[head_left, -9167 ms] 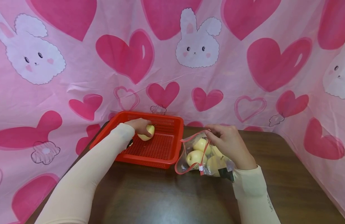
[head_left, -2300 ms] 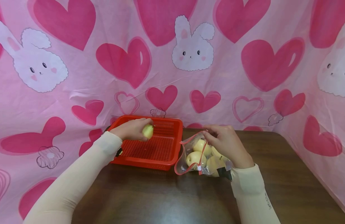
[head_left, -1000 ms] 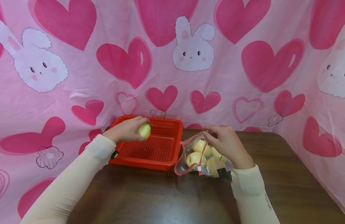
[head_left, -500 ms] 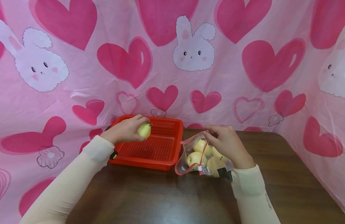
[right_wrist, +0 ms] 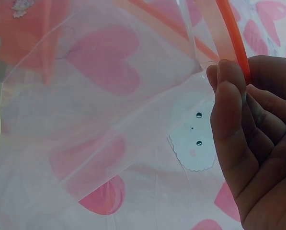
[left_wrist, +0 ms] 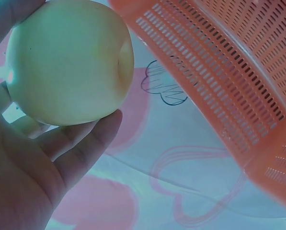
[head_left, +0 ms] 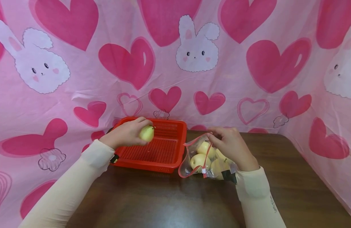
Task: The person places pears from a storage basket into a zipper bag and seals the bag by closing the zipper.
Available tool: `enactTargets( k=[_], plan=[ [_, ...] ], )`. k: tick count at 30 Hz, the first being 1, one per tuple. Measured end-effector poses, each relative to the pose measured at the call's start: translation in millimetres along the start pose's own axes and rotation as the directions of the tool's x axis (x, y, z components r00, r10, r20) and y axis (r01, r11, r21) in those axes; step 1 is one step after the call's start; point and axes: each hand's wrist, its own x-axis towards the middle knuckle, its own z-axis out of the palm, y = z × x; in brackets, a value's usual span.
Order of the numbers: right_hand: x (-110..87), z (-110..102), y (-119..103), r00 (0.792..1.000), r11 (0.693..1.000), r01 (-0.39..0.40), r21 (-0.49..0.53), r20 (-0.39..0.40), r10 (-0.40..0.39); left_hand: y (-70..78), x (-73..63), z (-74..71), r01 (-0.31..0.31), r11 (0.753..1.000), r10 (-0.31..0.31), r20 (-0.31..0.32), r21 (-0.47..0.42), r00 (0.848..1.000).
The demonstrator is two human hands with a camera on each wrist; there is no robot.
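My left hand (head_left: 127, 133) holds a pale yellow-green pear (head_left: 147, 134) over the left part of a red plastic basket (head_left: 147, 165). The pear's stem points right. In the left wrist view, fingers curve around the smooth pear (left_wrist: 68, 62), with the slotted basket wall (left_wrist: 219, 72) beyond. To the right, my right hand (head_left: 233, 147) pinches the top edge of a clear zip bag (head_left: 180, 174) with red trim, its mouth facing left. Inside the bag lie several pears (head_left: 199, 161). The right wrist view shows thumb and fingers on the bag's red strip (right_wrist: 234, 38).
A brown wooden table (head_left: 164, 202) carries the basket and the bag, side by side near its back edge. Behind and at both sides hangs a pink cloth (head_left: 229, 76) with hearts and rabbits. A white slider (head_left: 204, 171) sits on the bag's trim.
From low inside the basket, my left hand has lifted the pear and drawn it slightly left, turning its stem rightward. It barely moves over the last second. My right hand keeps its pinch.
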Motion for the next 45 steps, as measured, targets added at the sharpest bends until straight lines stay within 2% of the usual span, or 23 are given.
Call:
enactTargets(
  k=[11,20,36,45],
  plan=[
    [1.0,1,0,1.0,1.0,0.015,-0.017,-0.008,-0.015,12.5,-8.9,-1.9,-0.037,0.999,0.036,-0.012,-0.029,0.999],
    [0.1,0,0,0.999,0.999,0.028,-0.023,-0.021,-0.029,26.4,-13.9,-1.4,-0.063,0.996,0.063,0.005,-0.06,0.998],
    [-0.1,1,-2,0.999,0.999,0.031,-0.029,-0.025,-0.032,49.7,-18.8,4.2,-0.163,0.987,0.163,0.009,-0.005,0.987],
    [0.0,1,-2,0.999,0.999,0.032,-0.027,-0.02,-0.032,61.4,-20.9,5.7,-0.2,0.98,0.2,0.001,-0.012,0.98]
  ],
)
